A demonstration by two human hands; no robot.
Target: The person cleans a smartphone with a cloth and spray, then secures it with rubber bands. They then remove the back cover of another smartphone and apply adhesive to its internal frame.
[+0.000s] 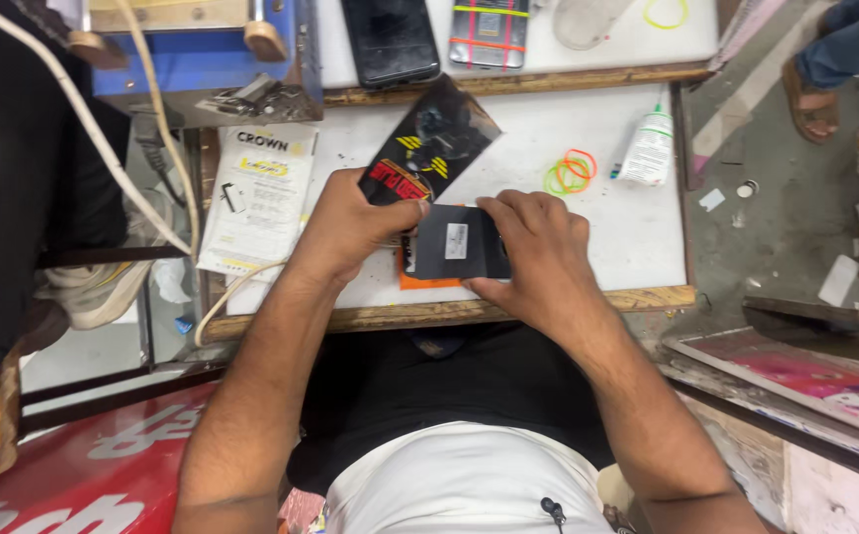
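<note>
My left hand (350, 225) grips a long black packet (431, 138) printed in red and yellow, holding it by its near end. My right hand (533, 252) holds a small dark flat case (454, 242) with a white sticker on it, fingers over its right side and thumb under it. The two hands meet over the near part of a white worktop (637, 247). An orange piece (419, 283) peeks out from beneath the dark case.
Loose rubber bands (570, 172) and a small white glue bottle (648, 148) lie to the right. A printed paper sheet (261, 193) lies left. Two phones (390, 40) rest at the far edge. A blue device (202, 59) and cables sit far left. Another person's sandalled foot (810, 99) is at the right.
</note>
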